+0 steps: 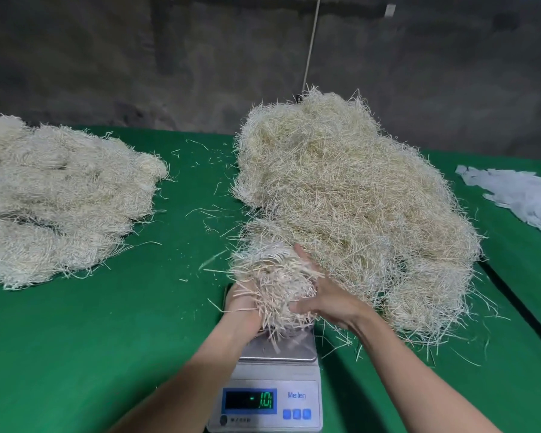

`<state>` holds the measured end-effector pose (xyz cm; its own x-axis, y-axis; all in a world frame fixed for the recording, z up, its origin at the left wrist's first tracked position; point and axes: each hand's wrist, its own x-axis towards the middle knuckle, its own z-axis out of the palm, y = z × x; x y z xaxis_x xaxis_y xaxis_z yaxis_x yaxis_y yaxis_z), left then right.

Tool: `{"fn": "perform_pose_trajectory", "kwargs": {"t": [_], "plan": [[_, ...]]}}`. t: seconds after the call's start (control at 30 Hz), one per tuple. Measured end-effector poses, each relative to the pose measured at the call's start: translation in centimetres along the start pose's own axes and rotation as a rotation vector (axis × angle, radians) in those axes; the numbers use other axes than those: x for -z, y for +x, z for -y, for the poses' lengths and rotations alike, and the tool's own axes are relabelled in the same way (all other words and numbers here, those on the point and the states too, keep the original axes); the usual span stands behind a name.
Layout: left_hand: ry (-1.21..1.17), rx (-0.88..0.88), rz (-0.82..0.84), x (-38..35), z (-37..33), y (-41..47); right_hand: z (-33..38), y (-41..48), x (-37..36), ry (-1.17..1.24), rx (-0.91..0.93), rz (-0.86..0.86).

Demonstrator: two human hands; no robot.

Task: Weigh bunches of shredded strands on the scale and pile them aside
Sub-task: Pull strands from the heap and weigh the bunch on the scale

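Over the far end of the scale a person holds a bunch of strands between both hands. The left hand cups it from the left and underneath, its fingers buried in the strands. The right hand grips it from the other side, thumb curled over the near end and fingers stretched up along its flank. The bunch's loose ends hang down to the steel platform; I cannot tell whether the bunch rests on the platform. The scale sits at the near edge of the green counter, its display lit with green digits after a minus sign. Just behind and to the right of the hands rises a big tangled heap of pale straw-coloured strands, touching the right hand. Well apart on the left lies a pile of laid-out bunches, and stray strands litter the cloth between the two. At the far right edge lie some white sheets.
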<state>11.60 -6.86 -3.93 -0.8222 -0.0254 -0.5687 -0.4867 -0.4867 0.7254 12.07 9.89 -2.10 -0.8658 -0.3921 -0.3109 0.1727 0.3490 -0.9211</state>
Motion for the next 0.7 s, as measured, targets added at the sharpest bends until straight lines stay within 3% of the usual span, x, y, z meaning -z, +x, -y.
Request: {"fn": "perform_pose_trajectory", "kwargs": {"t": [0.1, 0.23, 0.3, 0.37, 0.4, 0.53, 0.63, 0.7], "plan": [[0.054, 0.034, 0.111, 0.3, 0.5, 0.3, -0.4, 0.1, -0.6, 0.023, -0.091, -0.121], [0.135, -0.156, 0.367, 2.9, -0.7, 0.1, -1.2, 0.5, -0.2, -0.039, -0.123, -0.301], [0.387, -0.285, 0.437, 3.4, -1.0, 0.2, -1.4, 1.1, -0.4, -0.055, -0.149, -0.318], [0.878, -0.512, 0.392, 3.1, -0.9, 0.6, -1.2, 1.8, -0.8, -0.072, -0.164, -0.304], [0.970, -0.585, 0.311, 3.1, -0.6, 1.2, -1.0, 2.2, -1.0, -0.048, -0.156, -0.304], [0.671, -0.519, 0.051, 2.5, 0.1, 2.1, -0.6, 2.8, -0.9, 0.062, -0.106, -0.383], [0.672, -0.434, 0.018, 2.4, 1.0, 1.8, -1.0, 2.6, -0.2, 0.081, -0.185, -0.274], [0.736, -0.345, 0.060, 2.9, 1.7, 1.7, -1.4, 2.4, -0.3, 0.025, -0.199, -0.290]]}}
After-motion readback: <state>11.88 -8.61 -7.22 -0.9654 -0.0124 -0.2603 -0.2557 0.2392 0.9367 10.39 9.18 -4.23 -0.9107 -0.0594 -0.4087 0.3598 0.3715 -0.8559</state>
